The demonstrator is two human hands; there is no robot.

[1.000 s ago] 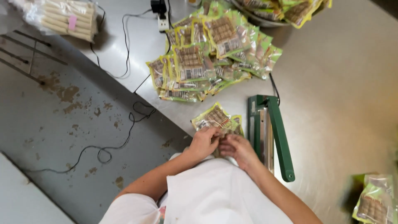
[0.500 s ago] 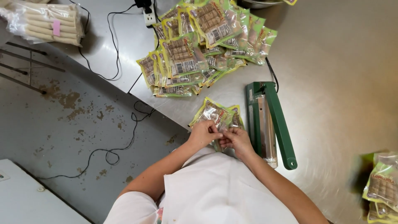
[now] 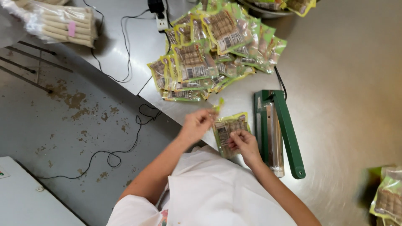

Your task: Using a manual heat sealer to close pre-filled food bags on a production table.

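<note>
My right hand presses on a clear-and-green food packet lying flat on the steel table, just left of a green heat sealer. My left hand is lifted beside the packet's upper left corner and pinches a small green strip that sticks up from its fingers. A pile of several similar sealed packets lies farther back on the table.
A power strip with black cables sits at the table's far edge, and a cable loops on the stained floor. A plastic bag of pale sticks lies upper left. More packets sit at the lower right edge.
Both hands were together on the packet's edge. Now my left hand has pulled away up and left with a green strip, while the right hand stays on the packet.
</note>
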